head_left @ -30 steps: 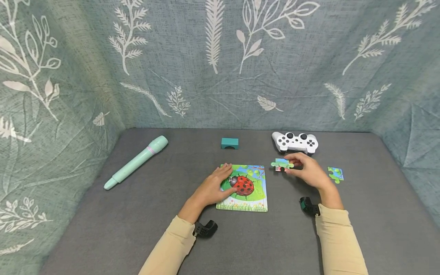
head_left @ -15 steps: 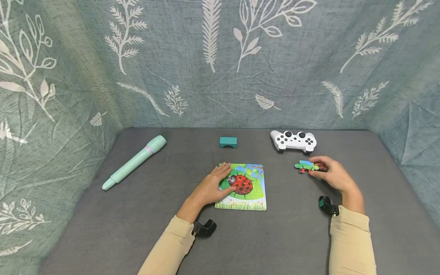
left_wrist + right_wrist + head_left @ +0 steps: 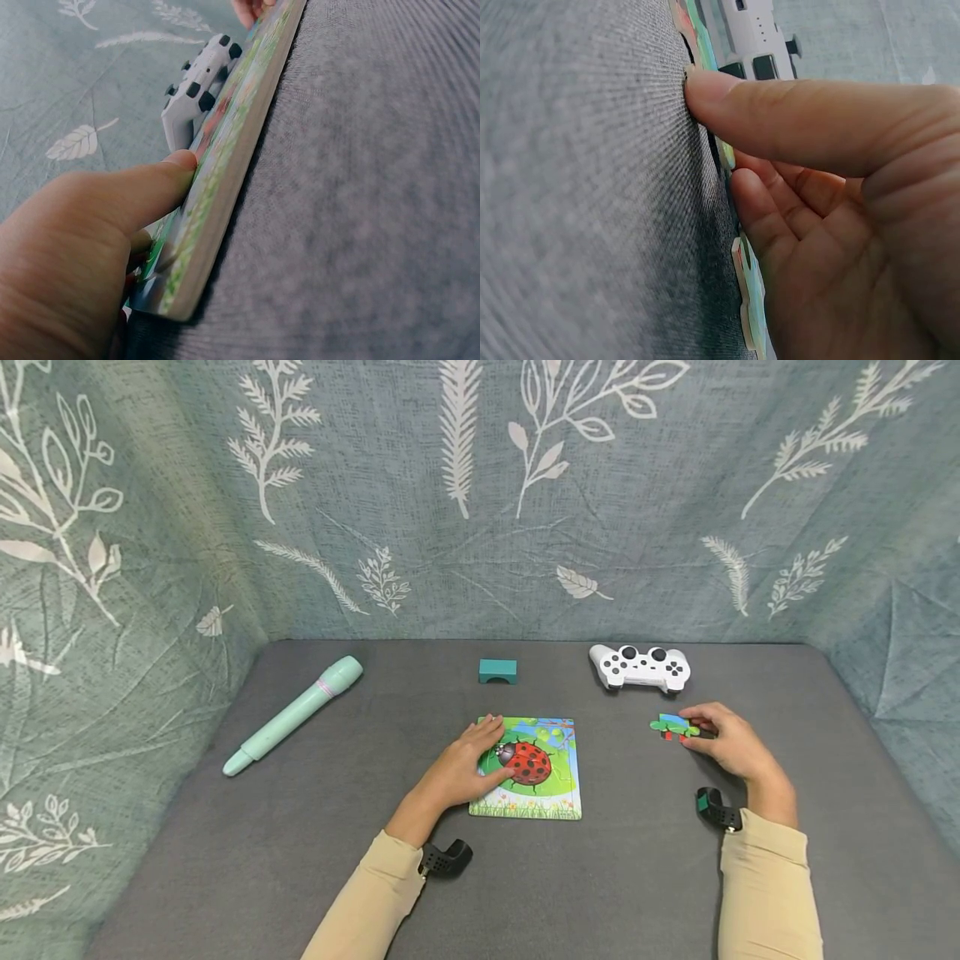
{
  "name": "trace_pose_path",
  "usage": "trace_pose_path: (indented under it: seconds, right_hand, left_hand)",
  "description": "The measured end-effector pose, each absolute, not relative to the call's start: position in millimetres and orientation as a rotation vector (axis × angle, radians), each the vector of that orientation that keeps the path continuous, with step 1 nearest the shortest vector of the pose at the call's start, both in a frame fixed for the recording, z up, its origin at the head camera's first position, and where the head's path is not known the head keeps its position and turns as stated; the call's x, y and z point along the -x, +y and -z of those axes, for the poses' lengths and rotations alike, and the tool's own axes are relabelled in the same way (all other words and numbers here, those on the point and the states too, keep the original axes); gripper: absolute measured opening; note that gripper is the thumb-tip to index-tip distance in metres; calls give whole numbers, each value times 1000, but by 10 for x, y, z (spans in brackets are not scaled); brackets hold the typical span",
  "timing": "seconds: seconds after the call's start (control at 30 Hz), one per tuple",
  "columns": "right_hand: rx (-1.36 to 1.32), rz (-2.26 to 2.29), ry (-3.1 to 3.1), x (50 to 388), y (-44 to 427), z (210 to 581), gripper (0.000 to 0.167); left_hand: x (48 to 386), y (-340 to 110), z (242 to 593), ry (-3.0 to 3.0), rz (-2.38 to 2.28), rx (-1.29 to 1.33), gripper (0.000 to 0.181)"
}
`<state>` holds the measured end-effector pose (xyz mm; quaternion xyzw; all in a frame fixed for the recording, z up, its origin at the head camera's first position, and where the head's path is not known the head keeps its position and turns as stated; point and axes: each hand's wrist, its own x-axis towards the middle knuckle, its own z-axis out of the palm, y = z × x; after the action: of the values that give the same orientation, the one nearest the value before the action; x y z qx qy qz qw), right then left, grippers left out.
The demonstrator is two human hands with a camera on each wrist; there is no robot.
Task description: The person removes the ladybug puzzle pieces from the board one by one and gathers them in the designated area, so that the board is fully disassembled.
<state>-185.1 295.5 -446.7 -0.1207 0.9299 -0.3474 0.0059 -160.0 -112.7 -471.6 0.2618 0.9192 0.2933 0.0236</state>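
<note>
Two bare hands in beige sleeves (image 3: 768,885) reach over a dark grey, fabric-textured table (image 3: 570,893). A flat, square jigsaw puzzle (image 3: 543,768), printed with a red, black-spotted ladybird on a green ground, lies near the middle of the surface. The left hand (image 3: 459,764) rests on it with its grip spread wide: the thumb tip touches the printed face at the ladybird's edge, and the fingers extend along the left margin toward the far corner. In the left wrist view, the puzzle presents its plain, pale side.

The right hand (image 3: 737,750) has a narrow grip and pinches a small, interlocking jigsaw piece (image 3: 673,725) of blue, green and red, the thumb on its near side. This piece is to the right of the puzzle and well apart from it; whether it touches the table cannot be told. A second jigsaw piece (image 3: 751,300), pale-edged with a blue-green face, appears just beside the right hand's fingers in the right wrist view.

Farther back are a white plastic game controller (image 3: 641,668) with black sticks and a small teal block (image 3: 498,671) with an arched notch. A long, mint-green, pen-shaped object (image 3: 294,718) with a pink band lies obliquely at left. Behind hangs a grey-green curtain (image 3: 525,560) printed with white leaves.
</note>
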Motion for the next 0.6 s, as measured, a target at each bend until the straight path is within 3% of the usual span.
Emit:
trace_pose_path:
  seconds: [0.6]
  right_hand:
    - [296, 1229, 2818, 1875, 2830, 4400, 58]
  left_hand:
    - [1630, -1182, 4749, 2815, -1114, -767, 71]
